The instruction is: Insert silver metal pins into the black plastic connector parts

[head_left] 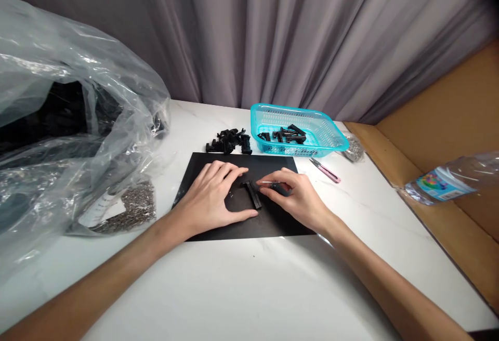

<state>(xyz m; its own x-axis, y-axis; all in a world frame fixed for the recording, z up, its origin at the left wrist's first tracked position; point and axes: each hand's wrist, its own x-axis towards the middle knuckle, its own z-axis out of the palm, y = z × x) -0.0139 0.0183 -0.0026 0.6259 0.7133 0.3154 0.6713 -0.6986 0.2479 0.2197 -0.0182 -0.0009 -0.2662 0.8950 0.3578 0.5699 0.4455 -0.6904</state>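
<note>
Black part [252, 194] lies on the black mat [273, 226], mid-frame, between the two hands. Left hand [212, 193]: grip wide apart, fingers past the part's upper end, thumb tip right by its lower end; can't tell if it touches. Right hand [298, 190]: grip clamped, thumb and fingertips pinching a thin metal piece [268, 182] just right of the part's upper end. Loose pile of black parts [230, 141] on the bench [241, 289], just above the mat. Blue basket [255, 117], upper right of centre, has several similar black pieces [290, 134] in it. Pink-handled snips [327, 170] below it. Clear bag [136, 206] of small metal bits at left, big plastic bag [128, 60] with dark contents, upper left. Plastic bottle [440, 182] by the cardboard [429, 112], far right.
</note>
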